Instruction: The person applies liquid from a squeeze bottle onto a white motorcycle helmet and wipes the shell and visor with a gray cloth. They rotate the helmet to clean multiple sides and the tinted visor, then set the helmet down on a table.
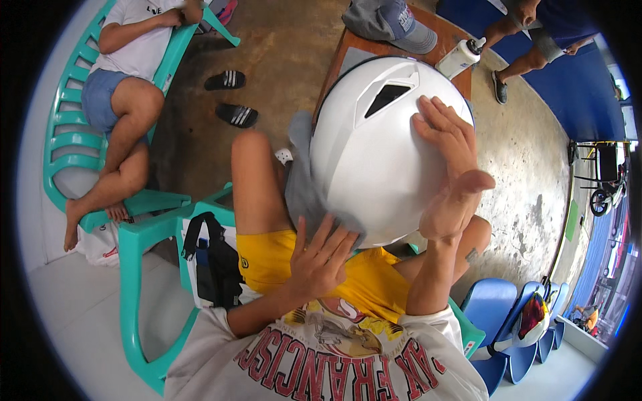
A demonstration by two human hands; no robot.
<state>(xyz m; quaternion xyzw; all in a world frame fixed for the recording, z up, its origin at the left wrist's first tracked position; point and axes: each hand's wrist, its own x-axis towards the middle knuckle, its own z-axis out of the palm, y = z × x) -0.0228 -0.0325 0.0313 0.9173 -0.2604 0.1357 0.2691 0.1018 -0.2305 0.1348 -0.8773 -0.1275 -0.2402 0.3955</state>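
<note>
Shirt (334,361), helmet (364,167), cloth (301,170) along edge, open floor (525,180)

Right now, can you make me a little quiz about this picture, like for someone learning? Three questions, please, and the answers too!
1. Which of the person's hands has its fingers on the cloth against the helmet?
2. True or false: the cap is on the table.
3. How many striped sandals lie on the floor?

Key:
1. The left hand.
2. True.
3. Two.
</note>
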